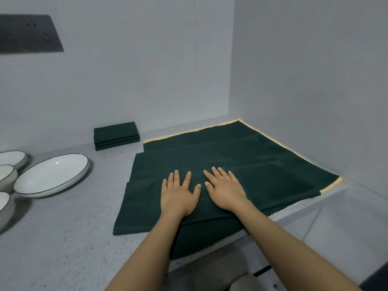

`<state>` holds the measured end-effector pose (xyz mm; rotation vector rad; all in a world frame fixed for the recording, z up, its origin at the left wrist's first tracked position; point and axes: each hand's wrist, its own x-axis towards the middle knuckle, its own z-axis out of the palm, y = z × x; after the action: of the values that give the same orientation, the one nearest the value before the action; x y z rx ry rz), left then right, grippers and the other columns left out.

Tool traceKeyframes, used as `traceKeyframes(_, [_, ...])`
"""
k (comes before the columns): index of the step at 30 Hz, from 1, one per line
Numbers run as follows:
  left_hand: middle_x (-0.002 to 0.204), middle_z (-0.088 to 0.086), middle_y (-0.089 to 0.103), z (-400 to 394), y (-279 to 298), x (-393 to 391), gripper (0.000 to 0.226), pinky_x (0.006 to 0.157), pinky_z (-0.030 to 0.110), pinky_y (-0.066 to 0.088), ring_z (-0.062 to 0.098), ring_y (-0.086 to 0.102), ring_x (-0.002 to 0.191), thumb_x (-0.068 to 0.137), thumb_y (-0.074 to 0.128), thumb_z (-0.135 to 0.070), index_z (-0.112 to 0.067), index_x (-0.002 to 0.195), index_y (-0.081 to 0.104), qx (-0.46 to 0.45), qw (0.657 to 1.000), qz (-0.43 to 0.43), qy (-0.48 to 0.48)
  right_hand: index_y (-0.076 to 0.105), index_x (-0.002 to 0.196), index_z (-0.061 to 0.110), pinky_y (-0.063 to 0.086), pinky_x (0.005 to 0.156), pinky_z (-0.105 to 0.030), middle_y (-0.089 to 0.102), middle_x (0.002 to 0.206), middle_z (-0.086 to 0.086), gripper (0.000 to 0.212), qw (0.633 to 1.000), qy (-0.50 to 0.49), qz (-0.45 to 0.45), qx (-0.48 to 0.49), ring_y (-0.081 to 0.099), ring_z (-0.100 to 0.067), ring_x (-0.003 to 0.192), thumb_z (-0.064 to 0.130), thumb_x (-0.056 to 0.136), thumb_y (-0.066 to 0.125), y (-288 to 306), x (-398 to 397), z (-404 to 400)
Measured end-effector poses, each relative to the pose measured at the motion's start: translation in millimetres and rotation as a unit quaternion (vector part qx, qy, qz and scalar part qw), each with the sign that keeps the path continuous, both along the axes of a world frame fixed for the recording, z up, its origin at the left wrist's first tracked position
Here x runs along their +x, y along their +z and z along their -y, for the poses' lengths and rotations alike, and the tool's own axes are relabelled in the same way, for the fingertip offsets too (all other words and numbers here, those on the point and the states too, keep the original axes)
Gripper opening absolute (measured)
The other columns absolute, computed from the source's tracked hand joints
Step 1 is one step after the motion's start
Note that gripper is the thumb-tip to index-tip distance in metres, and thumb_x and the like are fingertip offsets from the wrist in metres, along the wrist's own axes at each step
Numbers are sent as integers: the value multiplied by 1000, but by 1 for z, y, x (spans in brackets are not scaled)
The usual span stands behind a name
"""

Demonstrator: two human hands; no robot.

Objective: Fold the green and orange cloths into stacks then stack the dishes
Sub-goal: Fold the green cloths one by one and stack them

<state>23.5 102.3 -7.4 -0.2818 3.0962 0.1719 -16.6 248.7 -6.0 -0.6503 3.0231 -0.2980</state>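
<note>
A dark green cloth (pixel 262 171) lies spread over the right half of the grey counter, folded once at its near left, on top of other green cloths. Thin orange cloth edges (pixel 189 132) peek out along the back and right sides beneath it. My left hand (pixel 178 194) and my right hand (pixel 224 190) rest flat, fingers straight, side by side on the folded green layer. A small stack of folded green cloths (pixel 116 135) sits at the back wall. A large white plate (pixel 52 175) with a dark rim lies at the left.
Smaller white bowls (pixel 7 176) and a small plate (pixel 12 158) crowd the left edge beside the large plate. Grey walls close off the back and right. The counter edge (pixel 294 213) drops off at the near right, where the cloths overhang. A dark socket panel (pixel 29 34) is on the wall.
</note>
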Motion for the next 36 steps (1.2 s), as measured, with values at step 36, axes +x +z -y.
traceKeyframes(36, [150, 1, 37, 90, 28, -72, 43, 117, 45, 4, 15, 24, 143, 100, 35, -38, -22, 138, 45, 115, 989, -89, 1, 41, 139, 24, 22, 106, -34, 44, 143, 4, 43, 998, -37, -31, -48, 34, -22, 131, 36, 98, 38, 36, -110, 12])
